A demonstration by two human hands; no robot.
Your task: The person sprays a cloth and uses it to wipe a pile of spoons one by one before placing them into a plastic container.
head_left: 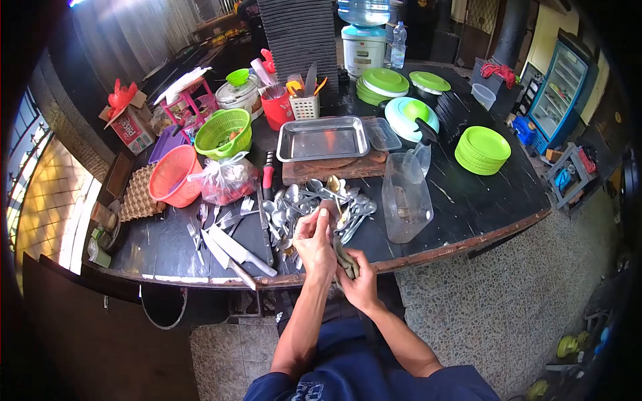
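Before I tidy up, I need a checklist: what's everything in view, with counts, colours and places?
Spoons: many, silver, front centre
Forks: several, silver, front left
Broad knives: two, silver, front left
Tray: one, silver, on board
Board: one, brown, centre
Container: one, clear, right of spoons
Plate stack: one, green, right
Colander: one, green, left
Basin: one, orange, left
Bag: one, clear, beside basin
Dispenser: one, white, back
Fridge: one, blue, far right
Table: one, black, centre
Cloth, probably: one, grey, in right hand
Left hand: one, bare, above spoons
Right hand: one, bare, holding cloth
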